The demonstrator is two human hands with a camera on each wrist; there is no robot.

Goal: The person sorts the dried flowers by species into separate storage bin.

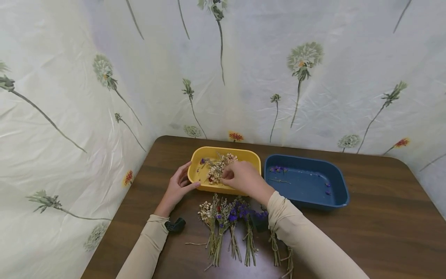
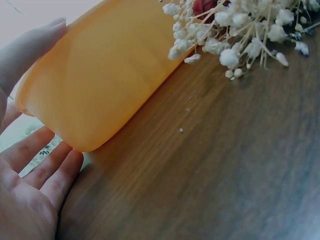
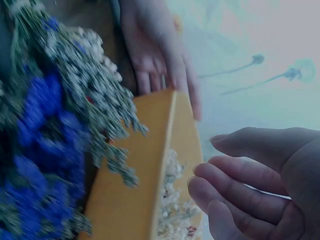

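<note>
Head: yellow tray [image 1: 216,188], round-cornered, placed beside blue tray [image 1: 299,185] on wood-grained table [image 1: 386,197]; papery cream flowers [image 1: 216,171] heaped inside, right hand [image 1: 242,177] held over tray. Tied, stiff-stemmed bunches [image 1: 232,217] laid in front.

Left wrist: smooth tray corner touched by left hand [image 2: 29,192], fingers spread.

Right wrist: right thumb and fingertips held apart, loosely curved.

Fingers [image 2: 65,175] against the yellow tray [image 2: 107,75], white flowers [image 2: 240,37] nearby.
</note>
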